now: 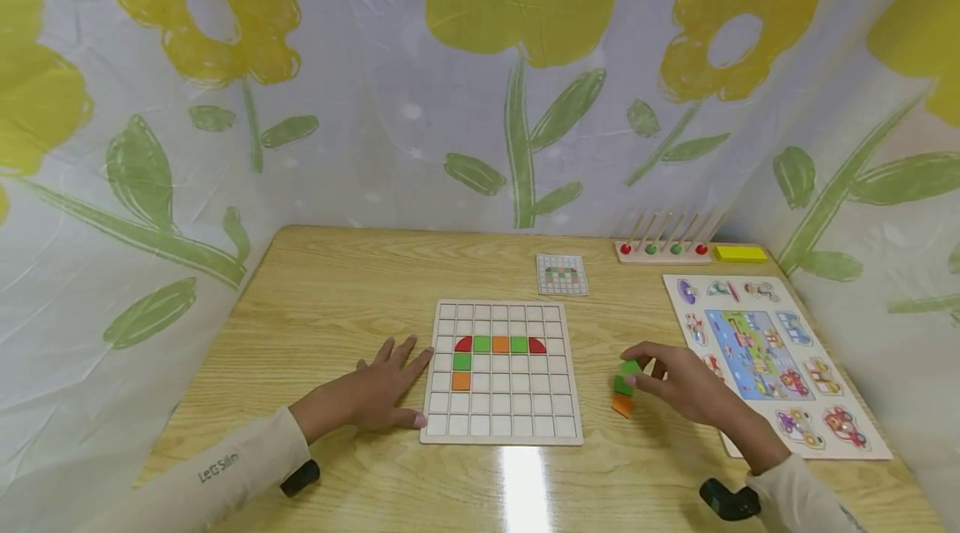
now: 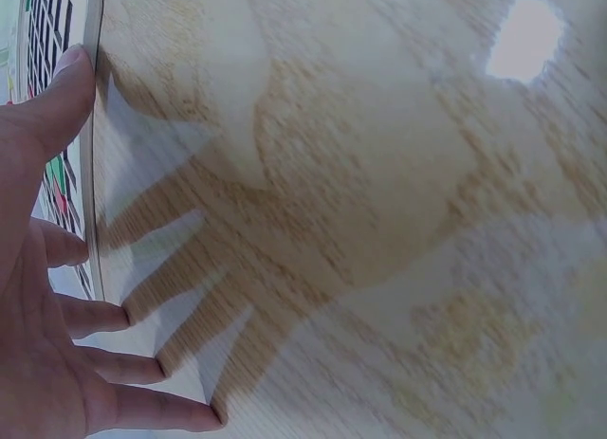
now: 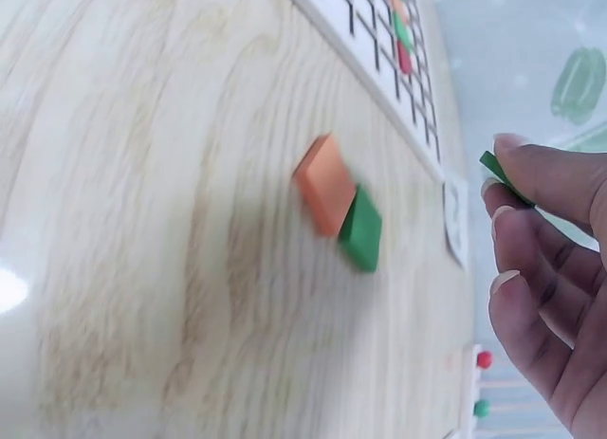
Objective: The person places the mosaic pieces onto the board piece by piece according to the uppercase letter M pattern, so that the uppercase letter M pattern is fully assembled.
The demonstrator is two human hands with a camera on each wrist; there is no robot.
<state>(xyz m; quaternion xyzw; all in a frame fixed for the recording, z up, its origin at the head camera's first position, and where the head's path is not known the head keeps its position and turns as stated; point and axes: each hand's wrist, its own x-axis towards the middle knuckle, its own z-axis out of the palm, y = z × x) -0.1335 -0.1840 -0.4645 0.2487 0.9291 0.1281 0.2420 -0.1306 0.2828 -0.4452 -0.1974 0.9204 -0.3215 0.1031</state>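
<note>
A white grid board (image 1: 517,425) lies mid-table. On it a row runs red quarter-round (image 1: 463,344), green, orange (image 1: 500,344), green, red quarter-round (image 1: 537,345); below its left end sit a green square (image 1: 462,361) and an orange square (image 1: 461,381). My left hand (image 1: 378,391) rests with fingers spread on the table, its thumb at the board's left edge. Right of the board, my right hand (image 1: 686,383) pinches a green square tile (image 3: 503,176) between thumb and forefinger, raised off the table. Under it lie a green tile (image 3: 361,230) and an orange tile (image 3: 325,183), touching.
A small pattern card (image 1: 562,275) lies behind the board. At the back right stand a peg rack (image 1: 663,251) with red and green beads and a yellow block (image 1: 740,254). A picture puzzle board (image 1: 757,425) lies at the right, partly behind my right forearm. Flower-printed curtains enclose the table.
</note>
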